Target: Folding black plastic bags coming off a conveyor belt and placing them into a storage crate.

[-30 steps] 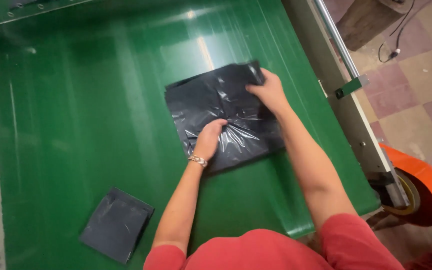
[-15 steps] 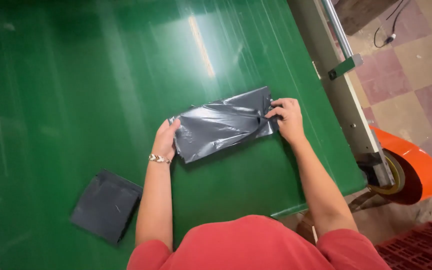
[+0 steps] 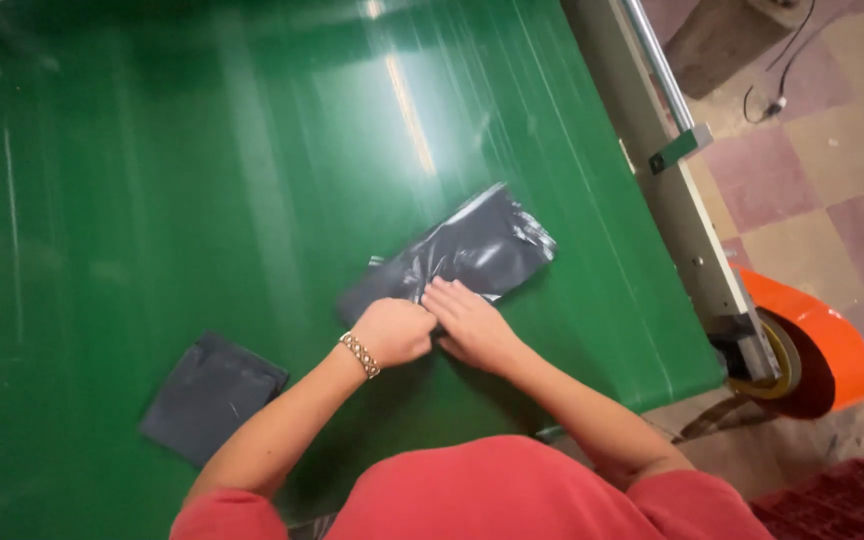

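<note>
The black plastic bag (image 3: 462, 257) lies folded into a narrow, crinkled band on the green table (image 3: 152, 180), stretching up and away from my knuckles toward the table's far right edge. My left hand (image 3: 392, 332) is curled into a loose fist, knuckles down on the near end of the bag — whether any plastic is pinched inside it, I cannot tell. My right hand (image 3: 472, 325) lies flat just beside it, touching it, fingers (image 3: 444, 297) together and pressing the same near end against the table. A beaded bracelet (image 3: 359, 354) circles my left wrist.

Down and to the left of my left forearm, well apart from both hands, a second dark bag (image 3: 212, 395) rests folded into a flat square. Beyond my right arm runs the table's metal side rail (image 3: 672, 200), and past its near end an orange wheel guard (image 3: 812, 345) stands over a checkered tile floor (image 3: 832, 150). My red shirt (image 3: 492, 495) fills the bottom of the view.
</note>
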